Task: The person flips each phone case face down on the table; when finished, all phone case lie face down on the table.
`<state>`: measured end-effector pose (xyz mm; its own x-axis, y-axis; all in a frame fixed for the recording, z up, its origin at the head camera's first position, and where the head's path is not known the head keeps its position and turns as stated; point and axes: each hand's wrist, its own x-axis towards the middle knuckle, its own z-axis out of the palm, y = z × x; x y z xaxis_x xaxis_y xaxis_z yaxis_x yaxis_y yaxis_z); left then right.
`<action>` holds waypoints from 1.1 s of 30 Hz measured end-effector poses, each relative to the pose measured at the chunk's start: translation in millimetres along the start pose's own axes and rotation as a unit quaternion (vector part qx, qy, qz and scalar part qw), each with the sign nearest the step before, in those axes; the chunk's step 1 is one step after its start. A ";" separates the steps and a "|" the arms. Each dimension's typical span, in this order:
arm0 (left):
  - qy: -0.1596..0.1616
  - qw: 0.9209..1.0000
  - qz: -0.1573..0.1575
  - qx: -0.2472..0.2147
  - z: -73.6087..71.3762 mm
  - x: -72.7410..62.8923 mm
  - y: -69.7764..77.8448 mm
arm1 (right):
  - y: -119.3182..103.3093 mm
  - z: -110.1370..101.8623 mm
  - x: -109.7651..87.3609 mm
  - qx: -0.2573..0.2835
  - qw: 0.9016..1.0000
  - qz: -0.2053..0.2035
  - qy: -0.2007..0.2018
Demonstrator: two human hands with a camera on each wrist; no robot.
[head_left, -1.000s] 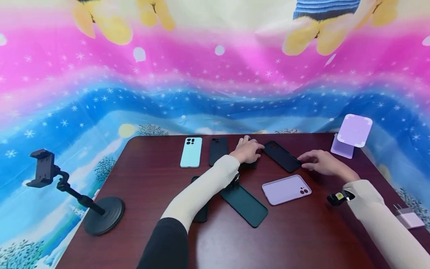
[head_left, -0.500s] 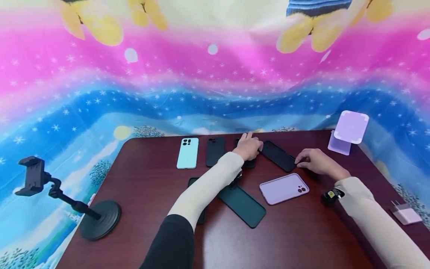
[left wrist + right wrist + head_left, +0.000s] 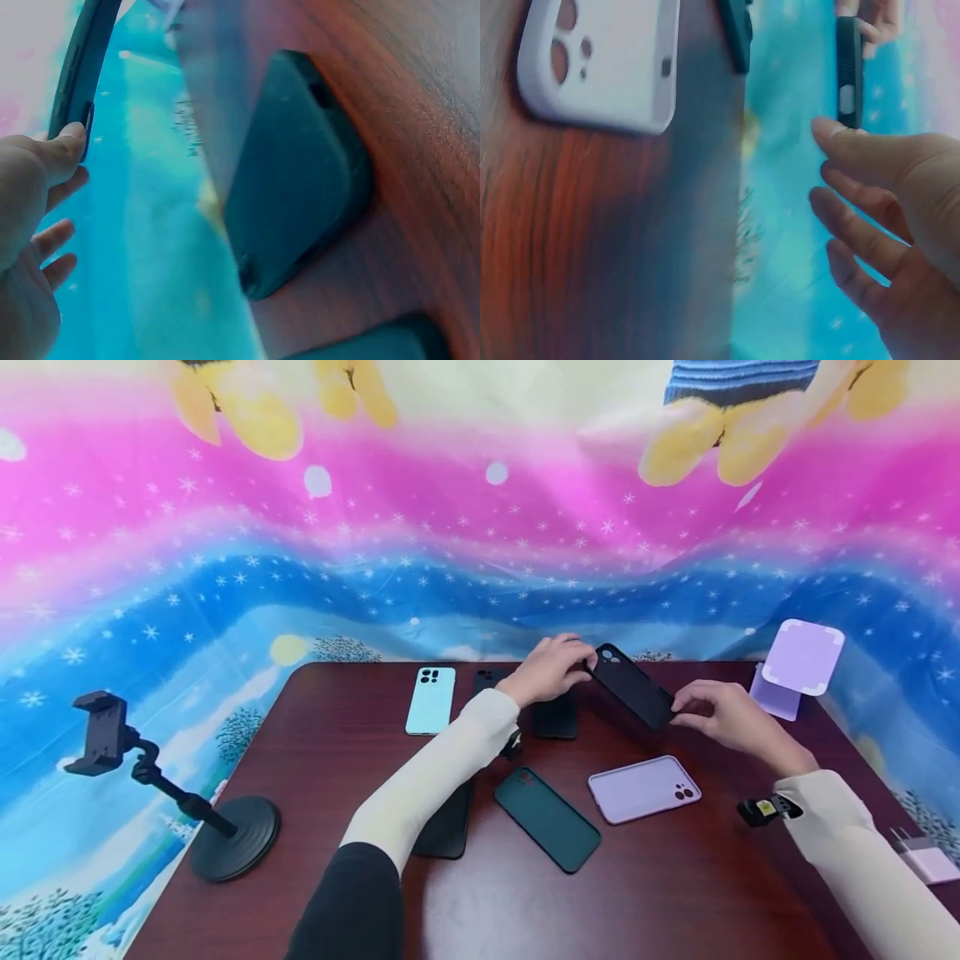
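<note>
Both hands hold a black phone case (image 3: 632,687) slightly tilted above the table's back part. My left hand (image 3: 549,670) pinches the end with the camera holes; in the left wrist view its thumb (image 3: 71,139) lies on the case's edge. At the opposite end, my right hand (image 3: 716,714) pinches the corner between thumb and fingertips. The right wrist view shows the case (image 3: 849,71) edge-on, the right hand's other fingers spread below. A black case (image 3: 553,717) lies under the left hand. The lilac phone case (image 3: 645,789) lies nearer, below the held one.
On the table (image 3: 570,910) lie a dark green case (image 3: 547,818), a mint case (image 3: 430,700), a dark case (image 3: 489,677) and a black case (image 3: 442,827) partly behind the left sleeve. A black phone holder (image 3: 232,835) stands left, a lilac stand (image 3: 802,656) and white charger (image 3: 930,860) right.
The black phone case lay on the table with the hands at its ends; now both hands have raised it. The left hand has shifted, uncovering more of the black case beneath.
</note>
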<state>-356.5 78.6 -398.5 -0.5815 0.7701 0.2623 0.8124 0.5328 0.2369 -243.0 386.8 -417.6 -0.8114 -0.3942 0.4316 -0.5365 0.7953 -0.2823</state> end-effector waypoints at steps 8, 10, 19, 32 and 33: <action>0.055 0.997 0.016 -0.057 -21.3 -18.4 -7.1 | -35.7 -3.1 7.3 -0.099 0.986 -0.105 0.082; 0.058 0.996 0.009 -0.068 -19.3 -23.2 -9.7 | -40.7 -0.9 7.9 -0.112 0.980 -0.131 0.101; 0.064 0.994 0.001 -0.083 -11.5 -33.7 -13.0 | -52.2 8.1 5.7 -0.186 0.958 -0.176 0.128; 0.082 0.991 -0.012 -0.102 -7.7 -35.1 -14.2 | -60.1 7.0 -0.1 -0.179 0.958 -0.162 0.156; 0.087 0.990 -0.012 -0.108 -7.3 -35.0 -14.3 | -60.9 7.1 -0.3 -0.175 0.959 -0.155 0.161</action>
<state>-348.0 41.4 -404.2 -0.6148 0.6760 0.4062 0.7807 0.4490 0.4346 -211.8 335.2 -406.6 -0.4815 -0.5189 0.7063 -0.5845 0.7906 0.1824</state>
